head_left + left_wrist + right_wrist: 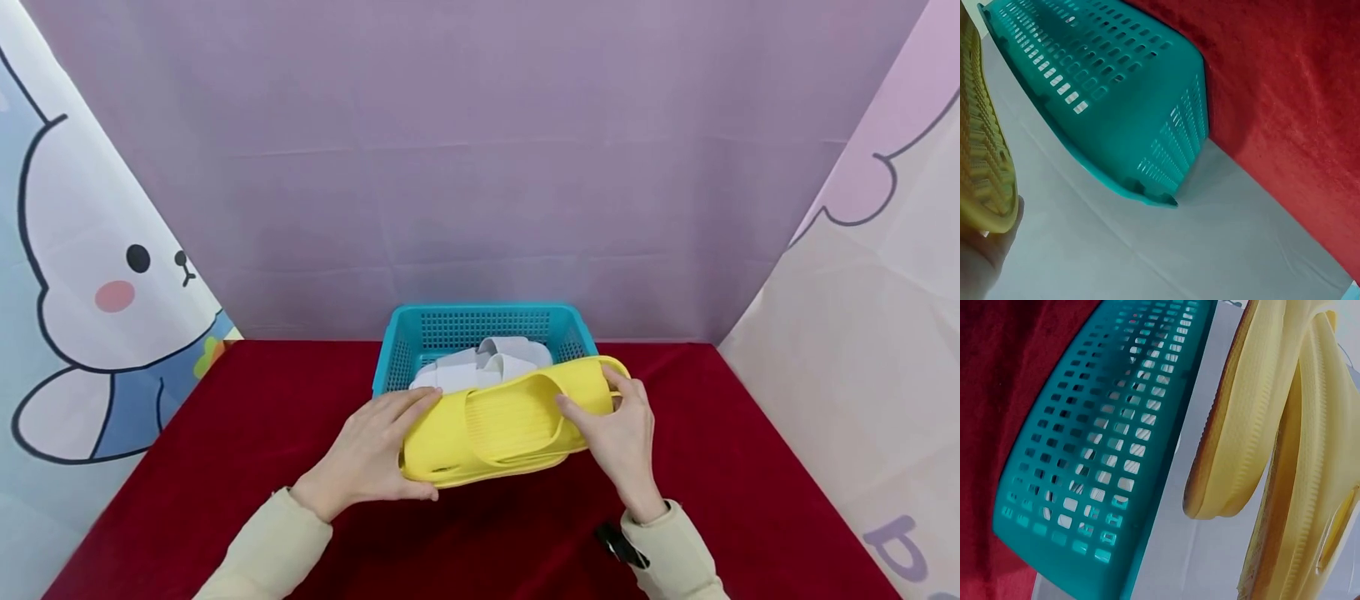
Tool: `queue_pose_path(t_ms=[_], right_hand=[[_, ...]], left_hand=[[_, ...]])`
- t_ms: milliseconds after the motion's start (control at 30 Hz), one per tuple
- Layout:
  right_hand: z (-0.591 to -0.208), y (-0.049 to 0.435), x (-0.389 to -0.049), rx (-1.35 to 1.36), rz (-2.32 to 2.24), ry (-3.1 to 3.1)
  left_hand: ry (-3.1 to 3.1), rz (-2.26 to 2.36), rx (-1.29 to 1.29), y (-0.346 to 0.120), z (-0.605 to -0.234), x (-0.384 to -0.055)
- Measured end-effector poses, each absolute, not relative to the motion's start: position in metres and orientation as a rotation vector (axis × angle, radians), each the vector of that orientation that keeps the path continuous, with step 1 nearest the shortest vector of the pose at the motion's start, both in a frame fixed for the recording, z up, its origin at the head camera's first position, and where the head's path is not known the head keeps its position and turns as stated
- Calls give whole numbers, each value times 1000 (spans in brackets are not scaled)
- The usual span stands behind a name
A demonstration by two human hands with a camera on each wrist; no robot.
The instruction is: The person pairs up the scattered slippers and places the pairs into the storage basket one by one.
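Observation:
A pair of yellow slippers [517,417], stacked together and tilted up to the right, is held between both hands in front of the basket. My left hand [367,454] grips the left end, fingers over the top and thumb along the lower edge. At the other end, my right hand [622,429] pinches the slippers with its thumb near the foot opening. Two yellow slippers [1235,425] show side by side in the right wrist view. The left wrist view catches a ridged sole [985,144] beside part of the left hand [982,265].
Behind the slippers stands a teal perforated basket [487,310] with white slippers [480,362] in it, partly covered by the yellow pair. A red cloth [285,400] spreads under everything. A lilac curtain [480,167] hangs at the back, with printed panels on both sides.

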State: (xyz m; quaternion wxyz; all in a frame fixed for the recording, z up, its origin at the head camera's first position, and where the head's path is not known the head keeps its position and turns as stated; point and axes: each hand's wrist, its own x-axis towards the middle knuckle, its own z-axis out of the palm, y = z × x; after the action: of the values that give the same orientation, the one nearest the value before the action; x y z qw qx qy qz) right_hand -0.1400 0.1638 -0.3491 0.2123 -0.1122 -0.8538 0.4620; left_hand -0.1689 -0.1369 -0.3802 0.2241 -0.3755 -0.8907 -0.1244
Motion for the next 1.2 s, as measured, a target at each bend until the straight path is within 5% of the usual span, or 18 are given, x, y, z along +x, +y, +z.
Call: queue_pose_path(t_ms=[700, 1033, 1200], right_hand=[[-340, 161, -128, -242, 1199, -2522], [-344, 186, -131, 227, 948, -2289], [-348, 207, -143, 388, 1194, -2167]], left_hand=[[-2329, -278, -1031, -135, -386, -166], [-2296, -338, -1042, -143, -388, -167], [-2256, -373, -1072, -146, -386, -168]])
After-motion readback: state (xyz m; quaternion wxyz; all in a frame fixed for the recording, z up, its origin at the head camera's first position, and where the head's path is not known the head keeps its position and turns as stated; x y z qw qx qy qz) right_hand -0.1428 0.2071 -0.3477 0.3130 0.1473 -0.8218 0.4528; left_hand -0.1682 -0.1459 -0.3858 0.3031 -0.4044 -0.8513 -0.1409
